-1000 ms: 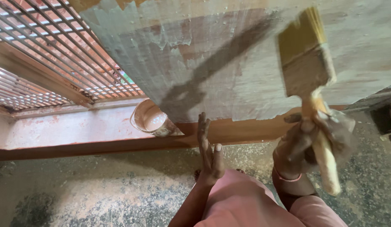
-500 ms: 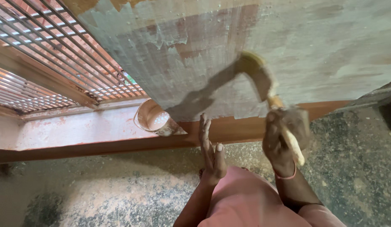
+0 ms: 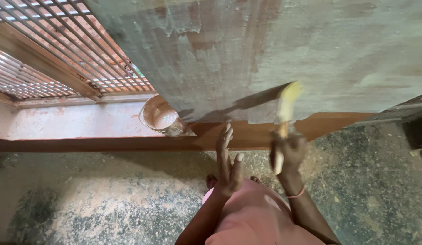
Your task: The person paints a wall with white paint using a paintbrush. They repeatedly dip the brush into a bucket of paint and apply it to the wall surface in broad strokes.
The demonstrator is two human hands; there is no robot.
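Right hand: the right hand (image 3: 287, 152) is closed around the pale handle of a paintbrush (image 3: 283, 115), bristles pointing up and blurred with motion.
Brush position: its yellowish bristle tip touches the lower part of a grey-green coated wall panel (image 3: 310, 50), just above the brown baseboard (image 3: 247, 134).
Left hand: the left hand (image 3: 229, 161) is open and empty, fingers straight and raised edge-on, near the baseboard without touching it.
Doing it well: judging from the patchy coat, even overlapping strokes and a firm hold near the bristles would suit, stopping short of the brown trim.
Container: a round brownish bucket (image 3: 160, 115) stands on the ledge beside a slatted window grille (image 3: 61, 54).
Labels and signs: none visible; the bucket appears plain.
Floor: speckled, dusty concrete (image 3: 106, 204).
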